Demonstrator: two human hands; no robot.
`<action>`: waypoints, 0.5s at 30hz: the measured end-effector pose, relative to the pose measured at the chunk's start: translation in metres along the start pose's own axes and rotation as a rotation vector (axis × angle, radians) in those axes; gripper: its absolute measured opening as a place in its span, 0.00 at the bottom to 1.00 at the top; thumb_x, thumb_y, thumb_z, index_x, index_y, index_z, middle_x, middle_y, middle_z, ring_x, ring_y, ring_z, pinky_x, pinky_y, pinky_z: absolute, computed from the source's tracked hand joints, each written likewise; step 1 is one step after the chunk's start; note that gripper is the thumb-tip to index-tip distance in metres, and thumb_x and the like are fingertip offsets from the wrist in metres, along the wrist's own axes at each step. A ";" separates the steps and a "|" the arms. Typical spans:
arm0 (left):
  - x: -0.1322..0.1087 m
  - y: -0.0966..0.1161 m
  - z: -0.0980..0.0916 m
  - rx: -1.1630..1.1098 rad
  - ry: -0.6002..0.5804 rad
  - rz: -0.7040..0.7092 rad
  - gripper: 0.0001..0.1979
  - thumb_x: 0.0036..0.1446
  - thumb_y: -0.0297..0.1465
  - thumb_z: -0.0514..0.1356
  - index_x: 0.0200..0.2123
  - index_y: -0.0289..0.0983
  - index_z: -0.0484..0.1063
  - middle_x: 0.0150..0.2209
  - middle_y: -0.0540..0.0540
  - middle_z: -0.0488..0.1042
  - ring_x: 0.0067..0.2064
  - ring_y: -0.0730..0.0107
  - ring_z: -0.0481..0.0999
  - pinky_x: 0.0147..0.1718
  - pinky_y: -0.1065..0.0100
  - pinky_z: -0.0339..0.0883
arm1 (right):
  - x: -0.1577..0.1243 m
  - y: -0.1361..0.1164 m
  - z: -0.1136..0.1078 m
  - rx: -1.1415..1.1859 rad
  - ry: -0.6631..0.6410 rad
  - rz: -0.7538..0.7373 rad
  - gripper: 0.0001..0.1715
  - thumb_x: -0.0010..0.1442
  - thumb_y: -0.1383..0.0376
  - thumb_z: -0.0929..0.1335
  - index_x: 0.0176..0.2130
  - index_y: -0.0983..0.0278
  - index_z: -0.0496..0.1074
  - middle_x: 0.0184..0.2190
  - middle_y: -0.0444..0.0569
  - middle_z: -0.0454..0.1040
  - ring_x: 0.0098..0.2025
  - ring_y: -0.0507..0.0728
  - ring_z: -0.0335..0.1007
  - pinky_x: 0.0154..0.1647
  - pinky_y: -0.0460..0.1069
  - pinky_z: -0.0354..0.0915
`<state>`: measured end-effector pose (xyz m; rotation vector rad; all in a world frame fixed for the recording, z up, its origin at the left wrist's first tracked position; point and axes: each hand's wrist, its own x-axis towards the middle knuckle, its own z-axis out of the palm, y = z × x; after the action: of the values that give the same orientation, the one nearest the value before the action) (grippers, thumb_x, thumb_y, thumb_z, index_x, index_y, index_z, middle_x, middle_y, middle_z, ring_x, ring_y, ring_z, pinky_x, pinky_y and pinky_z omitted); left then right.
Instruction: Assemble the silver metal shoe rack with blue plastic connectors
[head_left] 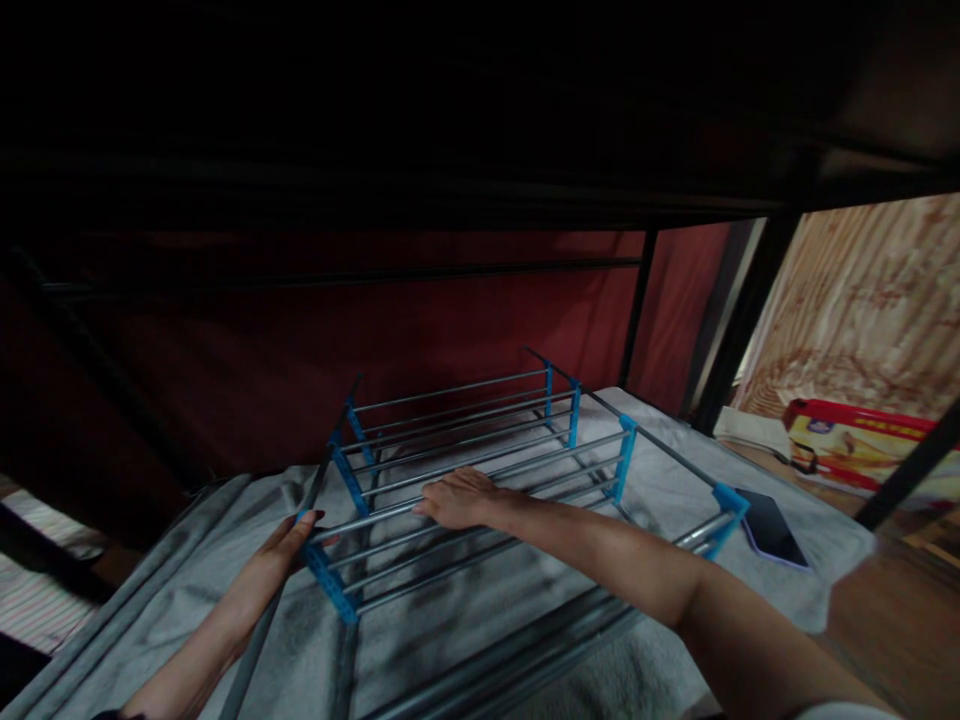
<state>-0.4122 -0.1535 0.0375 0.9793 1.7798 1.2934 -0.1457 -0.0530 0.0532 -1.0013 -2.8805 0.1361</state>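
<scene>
A shoe rack (480, 585) of grey metal tubes and blue plastic connectors lies on its side on a grey blanket (420, 660). My left hand (289, 540) grips the rack at its near left corner, with the thumb along a blue connector (330, 580) and the fingers partly hidden behind the side tube. Near the middle, my right hand (459, 497) is closed over one of the crossbars, knuckles up. The right forearm passes over the nearer bars and covers part of them.
A phone (776, 530) lies on the blanket at the rack's right end. Dark bed posts (637, 310) and a low, dark overhead surface frame the space. Beyond the right edge are a red and yellow box (862, 440) and a pale book-like item (752, 430).
</scene>
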 end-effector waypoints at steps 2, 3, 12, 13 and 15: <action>0.001 0.001 0.000 -0.008 -0.020 0.000 0.21 0.56 0.46 0.61 0.48 0.40 0.73 0.47 0.43 0.79 0.46 0.55 0.81 0.52 0.57 0.72 | -0.002 -0.004 -0.002 0.001 0.012 0.006 0.30 0.71 0.47 0.54 0.46 0.62 0.74 0.42 0.55 0.79 0.46 0.63 0.76 0.45 0.57 0.69; 0.001 0.003 0.000 0.000 -0.028 -0.001 0.21 0.56 0.46 0.61 0.48 0.40 0.73 0.47 0.43 0.79 0.47 0.54 0.80 0.52 0.57 0.72 | -0.003 -0.007 -0.003 0.003 0.018 0.006 0.30 0.71 0.48 0.54 0.46 0.62 0.74 0.42 0.55 0.78 0.46 0.63 0.76 0.45 0.57 0.69; -0.027 0.005 -0.019 0.004 -0.026 -0.040 0.23 0.54 0.52 0.60 0.44 0.41 0.76 0.52 0.43 0.78 0.57 0.53 0.73 0.51 0.58 0.73 | -0.060 0.027 -0.051 0.039 0.243 0.000 0.25 0.72 0.53 0.59 0.62 0.58 0.64 0.58 0.48 0.70 0.59 0.57 0.65 0.60 0.52 0.58; -0.033 0.000 -0.023 -0.013 -0.052 -0.048 0.24 0.54 0.52 0.60 0.45 0.41 0.76 0.53 0.43 0.77 0.57 0.54 0.73 0.51 0.59 0.73 | -0.077 0.044 -0.059 0.036 0.268 0.048 0.25 0.72 0.54 0.57 0.63 0.59 0.64 0.58 0.48 0.69 0.60 0.57 0.64 0.61 0.52 0.57; -0.046 -0.009 -0.026 -0.046 -0.075 -0.075 0.27 0.53 0.53 0.61 0.48 0.41 0.75 0.57 0.43 0.74 0.59 0.55 0.72 0.52 0.59 0.73 | -0.114 0.084 -0.071 0.027 0.335 0.203 0.26 0.73 0.56 0.55 0.63 0.64 0.63 0.60 0.53 0.68 0.62 0.58 0.61 0.63 0.53 0.54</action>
<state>-0.4160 -0.2070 0.0408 0.9154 1.7066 1.2301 0.0034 -0.0543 0.1074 -1.1825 -2.4692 0.0171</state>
